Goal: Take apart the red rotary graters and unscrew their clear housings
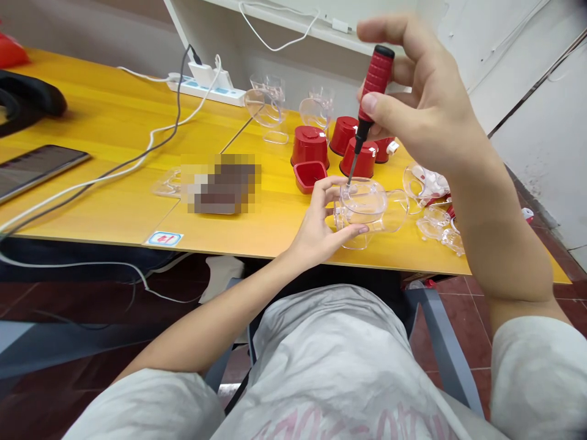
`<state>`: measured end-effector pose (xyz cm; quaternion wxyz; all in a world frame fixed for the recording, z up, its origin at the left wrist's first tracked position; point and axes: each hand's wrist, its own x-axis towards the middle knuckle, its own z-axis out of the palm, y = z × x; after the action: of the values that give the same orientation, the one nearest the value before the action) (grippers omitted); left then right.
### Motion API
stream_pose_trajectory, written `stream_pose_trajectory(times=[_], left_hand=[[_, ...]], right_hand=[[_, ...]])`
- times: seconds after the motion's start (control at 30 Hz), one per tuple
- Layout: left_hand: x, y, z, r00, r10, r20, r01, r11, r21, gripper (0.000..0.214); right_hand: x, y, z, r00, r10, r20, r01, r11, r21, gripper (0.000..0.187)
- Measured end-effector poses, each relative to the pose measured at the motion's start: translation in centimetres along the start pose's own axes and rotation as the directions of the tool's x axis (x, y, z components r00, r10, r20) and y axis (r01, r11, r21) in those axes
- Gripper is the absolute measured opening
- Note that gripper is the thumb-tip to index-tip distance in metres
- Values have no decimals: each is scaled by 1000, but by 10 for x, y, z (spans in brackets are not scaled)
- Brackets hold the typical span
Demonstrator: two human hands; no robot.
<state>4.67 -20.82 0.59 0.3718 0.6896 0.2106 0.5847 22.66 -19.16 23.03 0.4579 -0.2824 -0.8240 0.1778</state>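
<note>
My left hand [324, 223] grips a clear plastic housing [389, 214] with round openings, just above the table's front edge. In my right hand [422, 101] is a screwdriver [376, 76] with a red and black handle, tilted with its shaft pointing down. Its tip meets the upper left rim of the clear housing, close to my left fingers. Whether a screw sits under the tip is too small to tell. Behind the housing stand several red plastic cups [310, 146], and a small red square tray [310, 176] lies in front of them.
Two more clear housings [266, 104] stand at the back beside a power strip [206, 88]. Loose clear parts [440, 226] lie at the right. Cables [151, 143] cross the left side of the yellow table [110, 208], near a phone [41, 168]. A blurred dark object [224, 189] lies mid-table.
</note>
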Motion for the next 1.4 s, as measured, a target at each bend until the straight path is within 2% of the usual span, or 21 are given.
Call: stream_pose_trajectory(times=[0.07,0.17,0.2,0.3,0.4,0.47,0.57,0.63,0.67,0.73,0.8,0.9,1.0,1.03,1.1,1.17,1.2,1.27,1.37,1.4], left_hand=[[0,0,0,1000,-1,-2,1,1000,-9,97],[0,1,1,1000,10,-2,-10,1000,-20,96],[0,2,1,1000,14,-2,-14,1000,-16,95],[0,4,1,1000,16,-2,-16,1000,2,93],[1,5,1,1000,14,-2,-14,1000,2,94],[1,4,1,1000,15,-2,-15,1000,3,95],[1,3,1,1000,13,-6,-13,1000,1,95],[1,2,1,1000,8,-7,-8,1000,0,96],[1,2,1,1000,5,-8,-5,1000,-1,97],[0,0,1,1000,-5,-9,5,1000,2,98],[0,-1,1,1000,-12,-16,12,1000,10,100],[-1,-1,1,999,-16,-29,16,1000,22,101],[0,-1,2,999,-14,-31,15,1000,19,99],[0,-1,2,999,-13,-29,14,1000,16,99],[0,0,2,999,-20,-26,20,1000,13,100],[-1,0,2,999,-31,-24,31,999,18,101],[-1,0,2,999,-34,-25,34,999,20,101],[0,0,2,999,-33,-23,33,999,17,101],[0,-1,2,1000,-23,-13,23,1000,-12,103],[0,-2,2,1000,-22,-11,21,1000,-19,104]], right_hand=[[-1,2,1,999,34,-1,-34,997,70,50],[-5,-1,8,1000,8,23,-8,1000,4,15],[-6,-3,11,1000,0,30,1,1000,-26,10],[-8,-7,18,1000,-3,8,3,994,-109,31],[-5,-5,17,999,30,-23,-33,988,-153,29],[-4,-3,13,998,58,-24,-60,992,-113,27],[-8,-6,3,998,64,-15,-64,998,-1,53],[-11,-10,-3,998,53,30,-54,998,28,63],[-12,-11,-5,997,47,60,-47,999,8,61],[-12,-12,-7,996,15,83,-8,997,-82,43],[-9,-10,-6,998,-60,21,62,986,-157,20],[-2,-5,-3,986,-156,-52,149,981,-124,15],[2,-4,-3,994,-106,22,105,993,50,49],[2,-4,-3,996,-76,45,71,993,98,54],[1,-6,-4,998,-46,42,42,996,78,39],[0,-6,-3,997,-82,-7,80,990,-116,16],[0,-6,-2,994,-105,-22,98,974,-205,16],[-1,-4,0,991,-125,-41,111,962,-251,22],[0,0,1,995,-91,-51,87,993,-80,39],[-1,1,1,996,-80,-51,78,997,-26,40]])
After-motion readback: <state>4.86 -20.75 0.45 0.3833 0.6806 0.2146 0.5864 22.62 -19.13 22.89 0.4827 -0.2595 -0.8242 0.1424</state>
